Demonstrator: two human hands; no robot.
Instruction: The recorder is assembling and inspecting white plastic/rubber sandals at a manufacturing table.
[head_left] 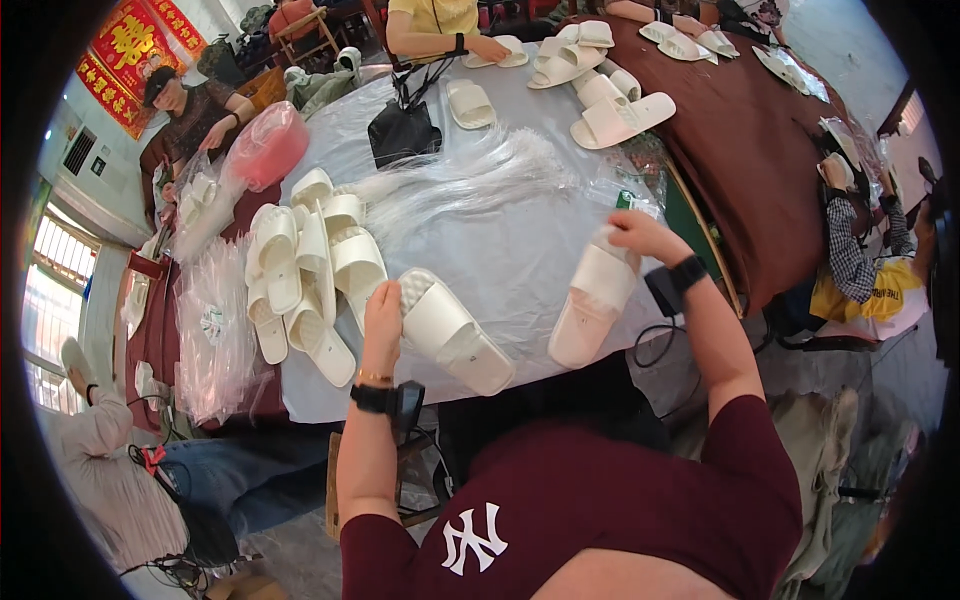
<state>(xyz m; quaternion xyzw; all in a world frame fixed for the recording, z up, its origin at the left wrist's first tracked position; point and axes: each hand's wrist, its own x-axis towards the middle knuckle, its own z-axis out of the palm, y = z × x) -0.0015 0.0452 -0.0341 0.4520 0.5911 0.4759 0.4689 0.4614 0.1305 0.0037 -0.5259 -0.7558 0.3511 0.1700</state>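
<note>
In the head view we see the left hand at the left edge of a cream slipper, fingers together (we cannot tell whether they grip). The right hand has its fingers clamped on the far end of a second slipper, farther right. Both slippers are at the near side of the pale-covered table; more slippers lie left, beside clear bags.

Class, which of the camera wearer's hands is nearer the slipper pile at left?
Left: the left hand is just right of the slipper pile; the right hand is farther right, holding a separate slipper.
</note>
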